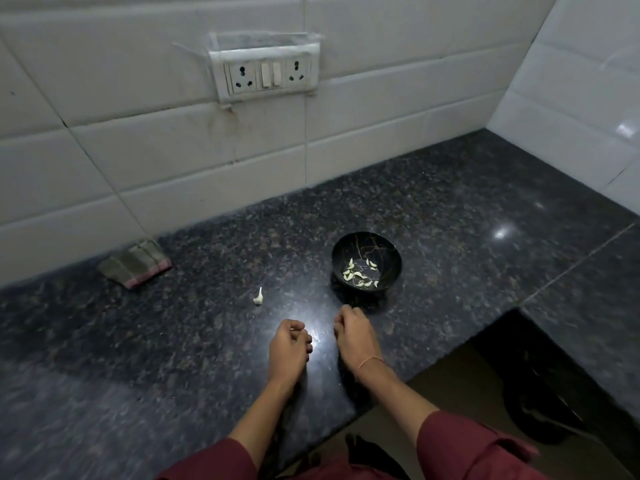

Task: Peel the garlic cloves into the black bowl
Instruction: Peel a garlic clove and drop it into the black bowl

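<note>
A person's left hand (289, 348) and right hand (353, 336) hover close together, apart from each other, low over a dark speckled granite counter (450, 220), the fingers of both curled inward; whether either pinches anything cannot be told. Just beyond the right hand stands one round black bowl with gold veining (363, 245) holding about a dozen pale peeled garlic cloves (356, 275). One white unpeeled garlic piece (258, 296) lies alone on the stone, left of the bowl and beyond the left hand. One folded grey-green cloth with a pink border (135, 265) rests against the white tiled wall (138, 150). The counter's front edge cuts diagonally beside the right forearm, with bare stone on every other side of the hands.
</note>
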